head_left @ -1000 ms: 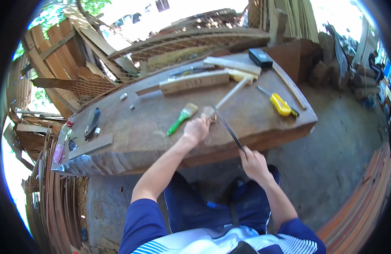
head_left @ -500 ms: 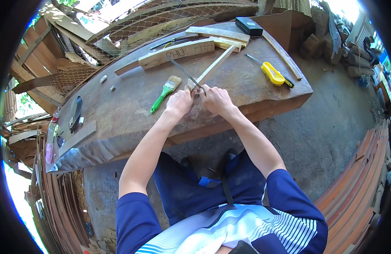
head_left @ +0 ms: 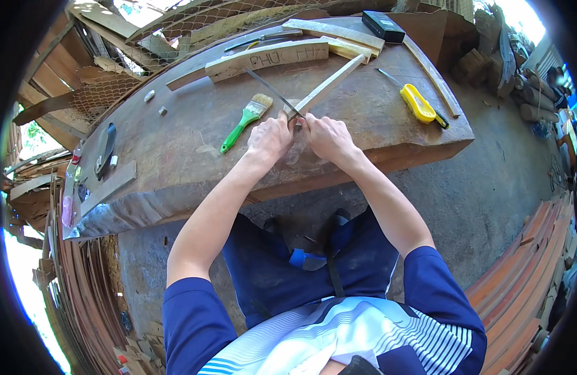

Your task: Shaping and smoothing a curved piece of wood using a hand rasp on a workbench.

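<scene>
My left hand (head_left: 271, 136) is closed around the near end of a pale wooden strip (head_left: 331, 85), which runs away from me to the right across the workbench. Closed too, my right hand (head_left: 331, 136) grips a thin dark metal file (head_left: 268, 87). The file lies crosswise over the strip and points away to the left. Both hands nearly touch at the bench's near edge, and the fingers hide the file's near end. Just left of them rests a paintbrush (head_left: 246, 122) with a green handle and pale bristles.
On the wooden workbench (head_left: 194, 150) lie a yellow-backed brush (head_left: 417, 104), a screwdriver-like rod (head_left: 389, 77), a board with writing (head_left: 263, 60) and a black box (head_left: 383, 27). Wire mesh (head_left: 104, 100) borders the far left. Stacked planks (head_left: 519, 269) stand at the right.
The view has shifted slightly, so the bench sits a little higher and farther right. Both hands keep their grips, and the file still crosses the strip near them.
</scene>
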Tool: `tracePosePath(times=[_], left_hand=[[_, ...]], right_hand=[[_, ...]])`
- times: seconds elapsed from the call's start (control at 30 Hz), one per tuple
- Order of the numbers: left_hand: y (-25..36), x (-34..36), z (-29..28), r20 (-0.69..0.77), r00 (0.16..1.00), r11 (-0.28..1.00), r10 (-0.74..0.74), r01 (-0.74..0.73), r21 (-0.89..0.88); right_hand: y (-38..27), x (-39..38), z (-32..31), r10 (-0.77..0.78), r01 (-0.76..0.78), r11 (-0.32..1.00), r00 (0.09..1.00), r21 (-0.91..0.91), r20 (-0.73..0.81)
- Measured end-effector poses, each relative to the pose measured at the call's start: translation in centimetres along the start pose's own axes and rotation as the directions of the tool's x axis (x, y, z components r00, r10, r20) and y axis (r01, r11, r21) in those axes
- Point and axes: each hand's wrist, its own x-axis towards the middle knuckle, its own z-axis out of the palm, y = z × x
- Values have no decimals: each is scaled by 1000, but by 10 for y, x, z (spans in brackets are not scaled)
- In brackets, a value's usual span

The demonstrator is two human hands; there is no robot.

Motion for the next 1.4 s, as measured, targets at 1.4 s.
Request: tracePosePath(times=[1.4], left_hand=[[-1, 41, -4, 509, 860, 876, 35, 219, -430]], right_hand=[[25, -22, 7, 68, -86, 985, 991, -149, -119]])
